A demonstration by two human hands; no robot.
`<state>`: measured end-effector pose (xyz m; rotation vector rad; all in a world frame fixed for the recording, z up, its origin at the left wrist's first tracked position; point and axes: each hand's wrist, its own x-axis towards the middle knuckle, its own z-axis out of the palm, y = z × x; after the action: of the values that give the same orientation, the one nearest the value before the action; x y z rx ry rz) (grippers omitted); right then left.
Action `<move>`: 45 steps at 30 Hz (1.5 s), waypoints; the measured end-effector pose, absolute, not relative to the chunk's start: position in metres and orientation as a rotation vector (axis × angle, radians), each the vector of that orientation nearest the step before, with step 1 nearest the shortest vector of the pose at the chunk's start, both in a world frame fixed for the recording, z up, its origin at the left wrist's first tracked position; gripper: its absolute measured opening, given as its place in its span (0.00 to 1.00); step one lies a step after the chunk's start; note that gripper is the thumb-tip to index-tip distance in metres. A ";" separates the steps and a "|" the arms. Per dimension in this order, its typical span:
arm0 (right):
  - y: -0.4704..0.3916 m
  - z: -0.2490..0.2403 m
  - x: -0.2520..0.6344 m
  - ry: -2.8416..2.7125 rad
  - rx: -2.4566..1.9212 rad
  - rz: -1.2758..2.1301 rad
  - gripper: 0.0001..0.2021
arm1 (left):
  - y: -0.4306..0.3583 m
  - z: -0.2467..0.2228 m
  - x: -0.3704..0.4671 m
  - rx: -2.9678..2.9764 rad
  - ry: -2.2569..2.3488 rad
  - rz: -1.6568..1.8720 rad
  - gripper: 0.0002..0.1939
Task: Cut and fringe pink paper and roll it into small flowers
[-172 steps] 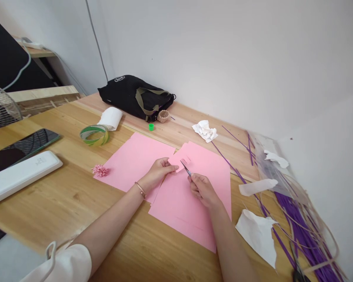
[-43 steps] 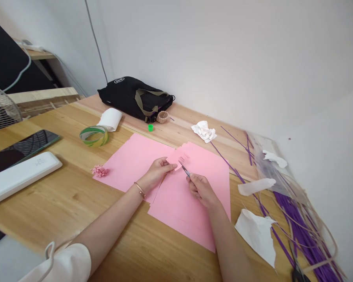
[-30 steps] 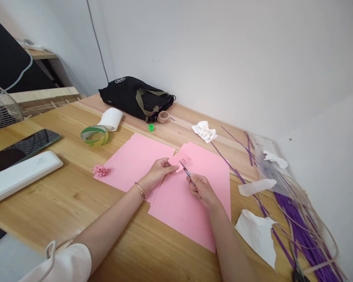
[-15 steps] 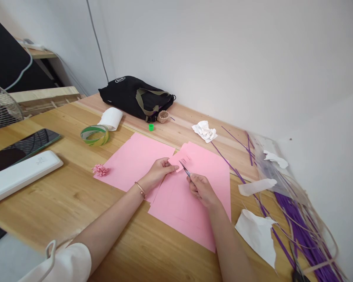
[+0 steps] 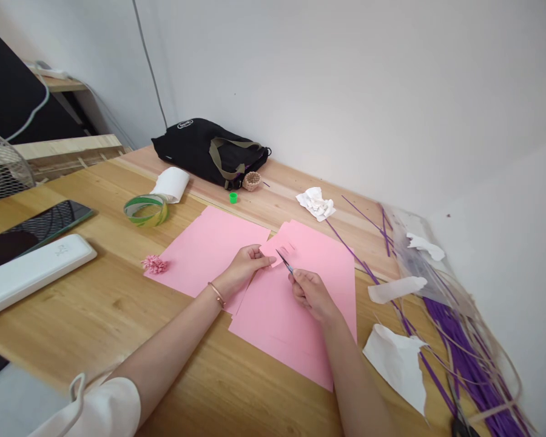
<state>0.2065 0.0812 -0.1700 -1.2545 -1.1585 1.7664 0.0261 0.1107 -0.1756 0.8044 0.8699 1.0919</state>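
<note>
My left hand (image 5: 248, 266) pinches a small piece of pink paper (image 5: 270, 246) between thumb and fingers; several short slits show along its far right side. Wrapped round the handles of small scissors (image 5: 286, 263), my right hand (image 5: 313, 294) holds their blades against the slit side of the piece. Both hands hover over larger pink sheets (image 5: 295, 337) lying overlapped on the wooden table. A second pink sheet (image 5: 200, 249) lies to the left, with a fringed pink paper flower (image 5: 155, 264) at its left edge.
Left on the table are a tape roll (image 5: 146, 211), a phone (image 5: 40, 230) and a white oblong case (image 5: 36, 276). A black bag (image 5: 200, 149), green cup (image 5: 233, 198) and woven basket (image 5: 252, 181) stand behind. Purple strips (image 5: 464, 358), paper scraps (image 5: 398, 361) and black-handled scissors (image 5: 461, 425) lie right.
Almost nothing differs. The scissors and both hands keep their places at the small pink piece; the whole view has shifted very slightly.
</note>
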 end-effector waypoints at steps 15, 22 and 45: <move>0.082 -0.172 0.208 -1.160 -1.236 1.768 0.24 | 0.116 -0.175 0.023 0.646 0.888 1.176 0.19; 0.082 -0.172 0.208 -1.166 -1.233 1.765 0.24 | 0.116 -0.178 0.024 0.666 0.883 1.184 0.17; 0.082 -0.174 0.209 -1.179 -1.231 1.763 0.23 | 0.111 -0.173 0.026 0.760 0.865 1.106 0.16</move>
<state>0.2089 0.0816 -0.1739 -1.2310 -1.1787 1.7628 0.0257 0.1109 -0.1728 0.7599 0.8648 1.1058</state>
